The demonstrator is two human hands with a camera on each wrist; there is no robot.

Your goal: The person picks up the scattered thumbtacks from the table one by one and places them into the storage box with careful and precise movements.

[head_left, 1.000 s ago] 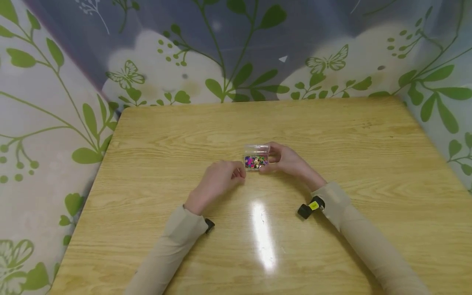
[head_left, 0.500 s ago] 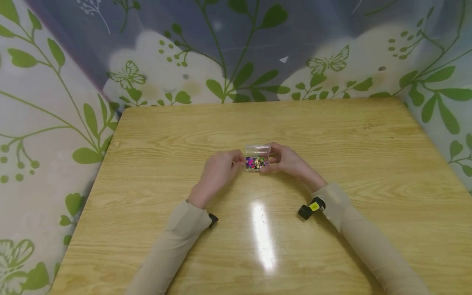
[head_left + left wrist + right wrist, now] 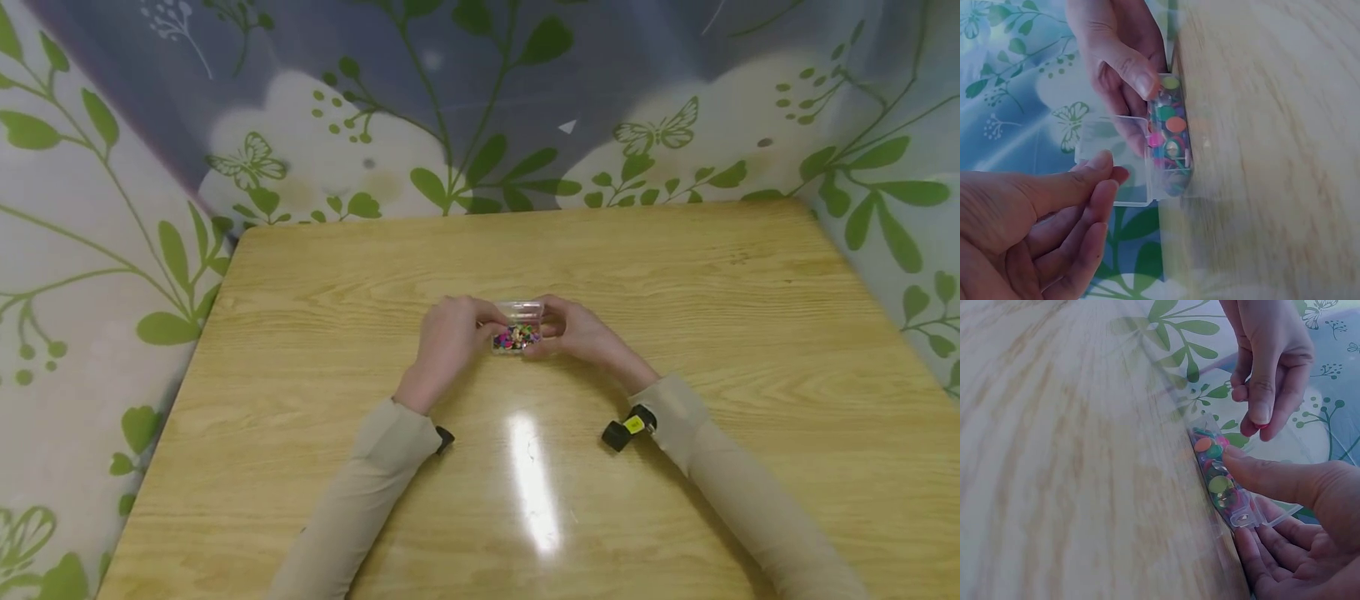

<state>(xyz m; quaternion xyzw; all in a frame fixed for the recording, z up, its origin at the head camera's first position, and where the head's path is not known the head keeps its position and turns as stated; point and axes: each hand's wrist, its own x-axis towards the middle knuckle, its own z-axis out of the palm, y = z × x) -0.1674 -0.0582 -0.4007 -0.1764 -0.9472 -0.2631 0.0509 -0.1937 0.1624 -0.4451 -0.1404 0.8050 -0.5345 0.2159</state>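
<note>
A small clear plastic box point(image 3: 516, 337) full of colourful flat round-headed thumbtacks point(image 3: 1217, 484) stands on the table, its hinged lid point(image 3: 1116, 162) raised at the back. My right hand point(image 3: 573, 333) grips the box at its right end, thumb on the near side and fingers behind. My left hand point(image 3: 453, 337) is at the box's left end, overlapping its corner in the head view. Between that hand's thumb and forefinger the right wrist view shows a sliver of a red thumbtack point(image 3: 1261, 426), mostly hidden by the fingertips.
The wooden table point(image 3: 300, 375) reaches back to a wall point(image 3: 337, 150) printed with leaves and butterflies. A black wrist camera point(image 3: 618, 435) hangs under the right cuff, close over the tabletop.
My left hand has moved up and to the right, from beside the box to over its left corner. The right hand keeps its grip, and the head view has shifted slightly.
</note>
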